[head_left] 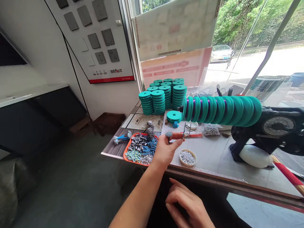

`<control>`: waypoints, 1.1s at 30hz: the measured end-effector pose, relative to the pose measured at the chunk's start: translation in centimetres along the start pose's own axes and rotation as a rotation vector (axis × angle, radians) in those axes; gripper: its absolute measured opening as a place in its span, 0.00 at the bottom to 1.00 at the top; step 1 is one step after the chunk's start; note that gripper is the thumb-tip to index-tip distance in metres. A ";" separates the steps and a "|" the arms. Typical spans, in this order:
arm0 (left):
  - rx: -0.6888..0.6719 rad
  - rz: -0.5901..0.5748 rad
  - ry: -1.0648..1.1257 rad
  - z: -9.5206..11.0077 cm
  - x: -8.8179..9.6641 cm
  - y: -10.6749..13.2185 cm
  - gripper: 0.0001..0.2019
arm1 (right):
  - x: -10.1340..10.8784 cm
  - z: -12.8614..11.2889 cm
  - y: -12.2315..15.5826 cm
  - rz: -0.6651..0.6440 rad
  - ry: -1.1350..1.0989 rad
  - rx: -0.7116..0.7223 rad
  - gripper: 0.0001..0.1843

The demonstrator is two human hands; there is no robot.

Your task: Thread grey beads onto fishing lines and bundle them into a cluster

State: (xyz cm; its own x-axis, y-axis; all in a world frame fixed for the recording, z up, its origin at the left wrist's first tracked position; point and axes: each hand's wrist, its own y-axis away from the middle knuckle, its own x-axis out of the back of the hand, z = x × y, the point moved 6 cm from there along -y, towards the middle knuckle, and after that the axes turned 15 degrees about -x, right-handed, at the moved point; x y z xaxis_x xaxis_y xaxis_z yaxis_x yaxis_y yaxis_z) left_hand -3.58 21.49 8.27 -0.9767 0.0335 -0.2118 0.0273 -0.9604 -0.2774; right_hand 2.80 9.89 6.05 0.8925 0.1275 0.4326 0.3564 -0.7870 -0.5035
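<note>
My left hand (164, 151) reaches over the table edge and pinches a small grey-tipped bundle (168, 134) between thumb and fingers. It hovers between an orange tray (127, 148) of grey and blue pieces and a small round dish (187, 157) of grey beads. An orange-handled tool (191, 135) lies just beyond the fingertips. My right hand (187, 204) rests low, below the table's front edge, fingers loosely spread and pointing left, with nothing in it.
Stacks of teal spools (163, 95) stand at the back by the window. A long row of teal spools (220, 109) sits on the spindle of a black winding machine (268, 134) at the right. A bag of beads (211, 129) and a red-wrapped stick (289, 175) lie nearby.
</note>
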 end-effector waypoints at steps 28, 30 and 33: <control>0.465 0.349 0.392 -1.8 5.0 14.5 0.18 | 1.0 0.3 0.6 0.108 0.069 -0.107 0.09; 0.480 0.387 0.388 -2.0 5.2 14.7 0.18 | 0.8 0.3 0.6 0.076 0.086 -0.113 0.08; 0.491 0.422 0.365 -2.2 5.4 15.0 0.18 | 0.4 0.6 0.7 0.025 0.085 -0.131 0.06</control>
State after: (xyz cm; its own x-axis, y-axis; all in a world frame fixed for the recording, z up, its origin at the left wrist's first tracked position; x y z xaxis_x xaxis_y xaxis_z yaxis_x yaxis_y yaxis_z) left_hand -7.98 7.87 0.94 -0.7690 -0.3582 -0.5295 0.2030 -0.9223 0.3290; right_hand 3.57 9.69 5.44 0.8722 0.0599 0.4855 0.2904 -0.8621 -0.4153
